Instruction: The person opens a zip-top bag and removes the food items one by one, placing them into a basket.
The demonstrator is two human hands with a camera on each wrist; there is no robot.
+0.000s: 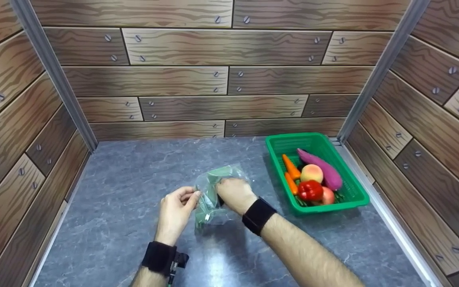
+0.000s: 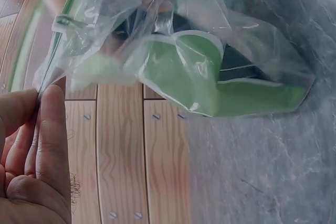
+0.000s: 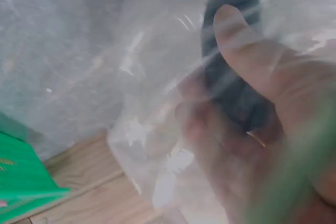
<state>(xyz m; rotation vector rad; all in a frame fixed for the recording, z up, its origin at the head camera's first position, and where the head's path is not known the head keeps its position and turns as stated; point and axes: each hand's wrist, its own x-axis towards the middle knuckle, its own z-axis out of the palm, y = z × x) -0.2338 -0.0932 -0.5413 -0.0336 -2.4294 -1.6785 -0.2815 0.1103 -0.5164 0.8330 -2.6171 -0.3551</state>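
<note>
A clear plastic zip bag with a green printed panel (image 1: 222, 172) is held up over the grey tabletop, its mouth toward the hands. My left hand (image 1: 175, 209) pinches the bag's edge between thumb and fingertips; the left wrist view shows this beside a white zip slider (image 2: 61, 24). My right hand (image 1: 235, 193) reaches inside the bag. In the right wrist view, its thumb and fingers grip a long, dark, smooth thing (image 3: 226, 85), seen partly through the film. I cannot tell what kind of thing it is.
To the right stands a green plastic basket (image 1: 347, 205) with carrots (image 1: 291, 167), a purple eggplant (image 1: 325, 169), a peach (image 1: 312, 173), a red bell pepper (image 1: 310, 190) and a reddish round fruit (image 1: 328, 195). Wood-patterned walls (image 1: 181, 79) enclose the tabletop at the back and sides.
</note>
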